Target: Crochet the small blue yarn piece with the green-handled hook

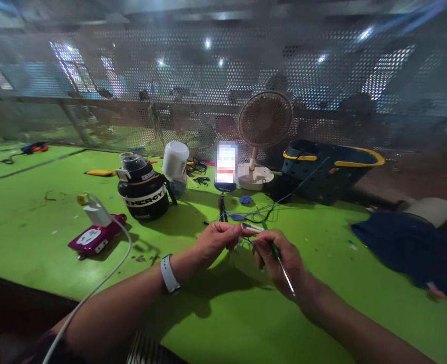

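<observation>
My left hand (219, 240), with a pale watch band on its wrist, pinches one end of a small white piece (253, 228) above the green table (193, 323). My right hand (278, 255) is closed around a green-handled screwdriver (286, 275), whose metal shaft points down toward my right forearm. The fingers of my right hand also meet the other end of the white piece. Thin pale wires hang just below, between the hands. Fine details of the piece are too small to tell.
Beyond the hands are a lit phone (226, 164) on a stand, a fan (265, 121) and a dark basket (322, 172). On the left are a black jug (143, 192) and a purple power strip (94, 240). Dark blue cloth (409, 247) lies right.
</observation>
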`<state>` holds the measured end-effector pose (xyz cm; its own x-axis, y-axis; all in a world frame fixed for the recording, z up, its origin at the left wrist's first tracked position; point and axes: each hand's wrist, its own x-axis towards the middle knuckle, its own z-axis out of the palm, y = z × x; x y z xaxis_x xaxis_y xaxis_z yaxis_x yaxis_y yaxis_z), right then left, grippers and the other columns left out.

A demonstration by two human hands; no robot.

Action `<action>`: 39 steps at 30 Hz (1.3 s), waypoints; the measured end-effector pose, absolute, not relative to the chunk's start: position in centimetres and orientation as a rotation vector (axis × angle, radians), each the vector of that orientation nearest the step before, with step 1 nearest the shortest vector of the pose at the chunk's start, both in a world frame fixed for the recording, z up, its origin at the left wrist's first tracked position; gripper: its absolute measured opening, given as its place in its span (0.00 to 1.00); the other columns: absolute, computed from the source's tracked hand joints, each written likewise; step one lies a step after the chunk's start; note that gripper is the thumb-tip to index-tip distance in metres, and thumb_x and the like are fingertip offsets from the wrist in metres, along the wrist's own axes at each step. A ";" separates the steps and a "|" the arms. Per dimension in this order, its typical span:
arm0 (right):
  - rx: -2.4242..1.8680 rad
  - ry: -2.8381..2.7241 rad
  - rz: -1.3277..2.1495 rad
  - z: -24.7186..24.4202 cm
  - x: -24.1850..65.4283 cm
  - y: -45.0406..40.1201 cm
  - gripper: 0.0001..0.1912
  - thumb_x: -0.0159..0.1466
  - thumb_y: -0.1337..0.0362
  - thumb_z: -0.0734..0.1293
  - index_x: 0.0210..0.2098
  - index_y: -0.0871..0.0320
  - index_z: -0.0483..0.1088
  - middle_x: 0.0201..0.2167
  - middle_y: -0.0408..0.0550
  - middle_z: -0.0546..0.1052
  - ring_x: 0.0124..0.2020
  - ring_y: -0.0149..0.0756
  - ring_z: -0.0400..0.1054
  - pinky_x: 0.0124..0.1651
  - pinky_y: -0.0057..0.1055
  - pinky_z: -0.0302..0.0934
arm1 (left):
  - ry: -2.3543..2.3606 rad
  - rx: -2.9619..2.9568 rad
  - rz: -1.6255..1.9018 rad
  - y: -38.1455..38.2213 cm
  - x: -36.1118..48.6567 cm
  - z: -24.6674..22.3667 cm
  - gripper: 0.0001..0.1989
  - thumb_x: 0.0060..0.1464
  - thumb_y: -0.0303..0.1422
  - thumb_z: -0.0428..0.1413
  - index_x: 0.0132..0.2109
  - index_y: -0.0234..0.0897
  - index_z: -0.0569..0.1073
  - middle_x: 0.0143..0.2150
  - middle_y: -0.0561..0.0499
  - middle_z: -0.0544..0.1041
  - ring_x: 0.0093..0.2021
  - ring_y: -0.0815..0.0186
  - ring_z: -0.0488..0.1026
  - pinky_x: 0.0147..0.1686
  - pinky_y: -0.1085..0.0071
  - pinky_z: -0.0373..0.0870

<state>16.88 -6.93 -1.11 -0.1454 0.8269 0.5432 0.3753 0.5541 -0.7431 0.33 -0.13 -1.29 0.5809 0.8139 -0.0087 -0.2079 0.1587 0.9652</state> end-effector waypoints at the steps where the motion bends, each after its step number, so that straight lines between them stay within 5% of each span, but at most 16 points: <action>1: -1.008 -1.693 0.596 -1.0 16.8 -7.0 0.12 0.71 0.56 0.57 0.34 0.53 0.63 0.17 0.35 0.65 0.16 0.27 0.59 0.20 0.23 0.54 | 0.614 1.222 0.809 -0.1 0.3 -1.4 0.27 0.41 0.57 0.63 0.24 0.33 0.78 0.18 0.55 0.68 0.22 0.73 0.56 0.27 0.71 0.54; 9: -1.097 -1.531 0.715 -0.3 16.7 -6.5 0.14 0.68 0.51 0.61 0.33 0.53 0.64 0.17 0.35 0.62 0.15 0.26 0.55 0.17 0.24 0.49 | 0.563 1.315 0.784 -0.2 0.3 -0.6 0.26 0.39 0.54 0.65 0.18 0.33 0.74 0.19 0.53 0.71 0.24 0.71 0.64 0.30 0.71 0.60; 21: -1.097 -1.501 0.890 0.4 16.2 -6.9 0.15 0.65 0.50 0.65 0.32 0.55 0.69 0.20 0.38 0.68 0.14 0.24 0.53 0.15 0.23 0.49 | 0.490 1.256 0.714 -0.6 0.1 -0.7 0.10 0.39 0.36 0.70 0.29 0.36 0.82 0.29 0.51 0.81 0.30 0.69 0.74 0.37 0.70 0.68; 39: -1.244 -1.336 0.920 1.2 18.3 -5.3 0.21 0.60 0.45 0.68 0.40 0.56 0.74 0.15 0.35 0.63 0.14 0.26 0.51 0.15 0.24 0.45 | 0.648 1.236 0.963 0.0 0.1 0.1 0.13 0.43 0.37 0.69 0.28 0.33 0.76 0.24 0.55 0.74 0.26 0.73 0.66 0.30 0.75 0.62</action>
